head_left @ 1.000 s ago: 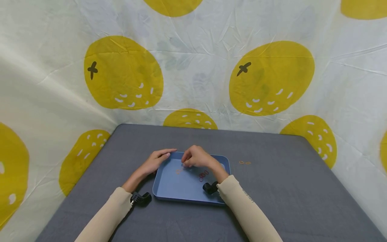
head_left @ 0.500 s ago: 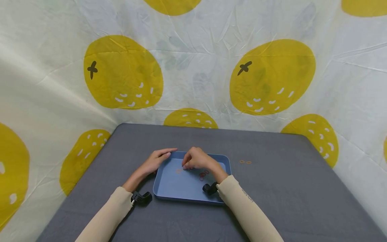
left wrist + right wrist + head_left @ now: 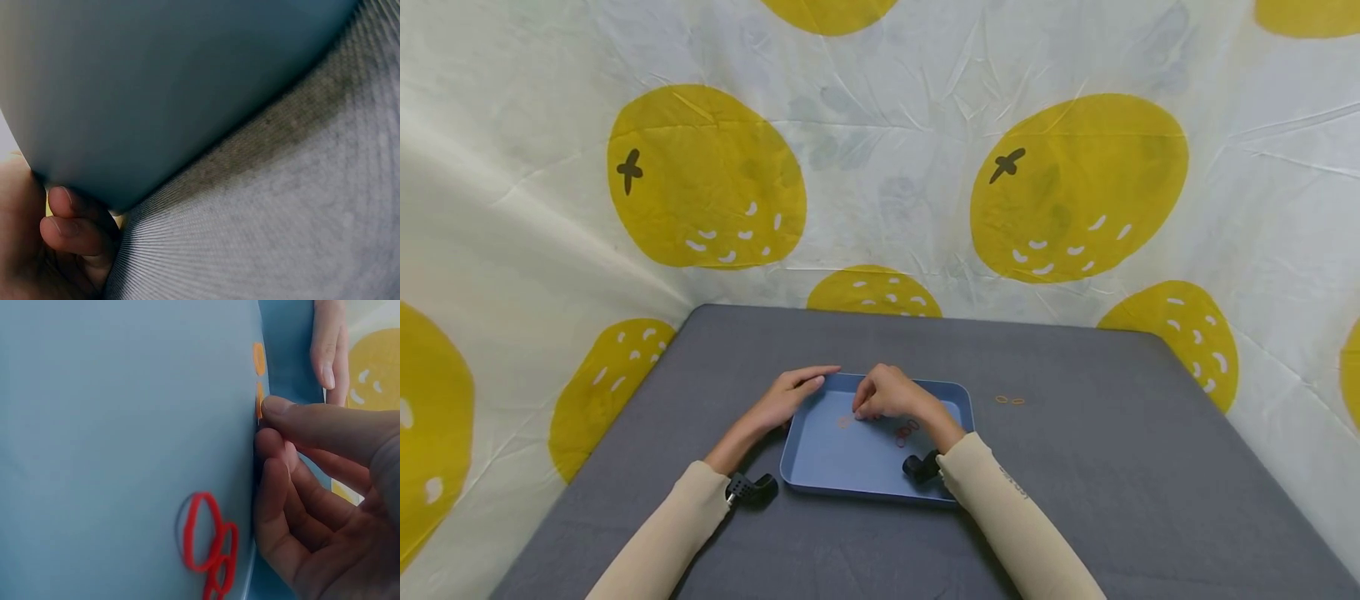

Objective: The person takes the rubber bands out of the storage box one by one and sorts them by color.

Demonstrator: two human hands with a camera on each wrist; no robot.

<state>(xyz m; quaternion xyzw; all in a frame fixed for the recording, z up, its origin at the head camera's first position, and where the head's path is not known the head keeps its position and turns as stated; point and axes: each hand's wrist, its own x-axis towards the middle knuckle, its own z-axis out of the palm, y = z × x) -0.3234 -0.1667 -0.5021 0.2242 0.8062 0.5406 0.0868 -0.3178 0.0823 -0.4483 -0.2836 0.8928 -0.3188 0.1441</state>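
Observation:
A shallow blue tray (image 3: 850,475) lies in front of me. My left hand (image 3: 782,402) holds its far left corner, thumb over the rim; curled fingers (image 3: 78,234) show outside the wall in the left wrist view. Inside the tray, my right hand (image 3: 887,393) reaches down with thumb and index finger nearly together. Their tips pinch at the end of an orange rubber band (image 3: 259,399), partly hidden by the thumb. Another orange rubber band (image 3: 259,359) lies just beyond it. Several red rubber bands (image 3: 189,537) cluster nearby, under the right wrist in the head view.
Two more orange rubber bands (image 3: 1018,402) lie on the grey tabletop (image 3: 1120,467), right of the tray. Behind the table hangs a white cloth (image 3: 887,167) printed with large yellow fruit. Black wrist cameras (image 3: 752,490) sit at both sleeves.
My right fingertips have come slightly lower and towards me in the tray, staying beside the orange rubber bands. My left hand keeps its place at the corner.

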